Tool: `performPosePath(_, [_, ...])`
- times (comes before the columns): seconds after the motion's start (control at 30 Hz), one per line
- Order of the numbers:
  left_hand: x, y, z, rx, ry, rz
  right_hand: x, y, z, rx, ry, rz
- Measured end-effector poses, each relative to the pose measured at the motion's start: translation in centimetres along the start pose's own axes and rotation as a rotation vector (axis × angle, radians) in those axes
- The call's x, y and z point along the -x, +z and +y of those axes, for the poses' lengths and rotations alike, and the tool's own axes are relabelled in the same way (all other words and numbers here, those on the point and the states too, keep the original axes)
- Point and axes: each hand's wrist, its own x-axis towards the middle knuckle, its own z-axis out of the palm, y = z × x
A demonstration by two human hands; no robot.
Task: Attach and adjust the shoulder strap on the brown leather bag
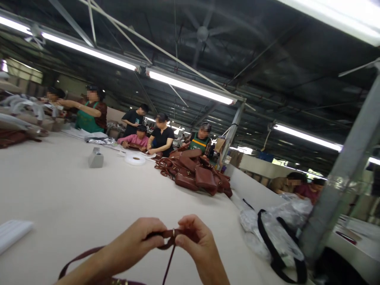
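Note:
Between my hands is a dark brown leather strap point(168, 242) with a small metal ring or buckle on it. My left hand point(139, 237) pinches the strap on one side of the metal piece. On the other side, my right hand point(198, 241) grips it with thumb and fingers. A thin strap end hangs down below the fingers. Another length of strap point(80, 255) loops behind my left forearm. At the bottom edge shows a bit of a brown bag point(118, 282) with small metal fittings, mostly out of view.
A pile of brown leather bags point(196, 172) lies across the white table point(124, 198). A grey tape dispenser point(95, 158), a white roll point(135, 159) and a white packet point(14, 231) are on it. Plastic bags with a black strap point(268, 237) lie right, by a metal post point(335, 178). Several people work beyond.

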Motion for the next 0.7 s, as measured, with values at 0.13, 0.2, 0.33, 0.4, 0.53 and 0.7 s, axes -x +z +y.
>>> performPosePath(0.13, [-0.2, -0.7, -0.8, -0.075, -0.03, 0.013, -0.2, -0.1, -0.6, 0.049, -0.033, -0.006])
performPosePath(0.2, [-0.1, -0.6, -0.6, -0.057, -0.046, 0.039, -0.2, 0.4, -1.0, 0.201, -0.107, 0.018])
performPosePath(0.33, [-0.3, 0.2, 1.0, 0.066, 0.047, 0.049, 0.0, 1.2, -1.3, 0.347, -0.167, -0.077])
performPosePath(0.4, [-0.6, 0.4, 1.9, 0.031, 0.056, 0.056, 0.1, 1.2, -1.3, 0.332, -0.2, -0.075])
performPosePath(0.53, [-1.2, 0.1, 2.9, -0.173, 0.016, 0.053, 0.4, 0.7, -1.3, 0.375, -0.217, -0.042])
performPosePath(0.7, [-1.7, -0.9, 2.8, -0.049, -0.131, 0.019, 0.4, 1.0, -1.0, 0.53, -0.219, -0.119])
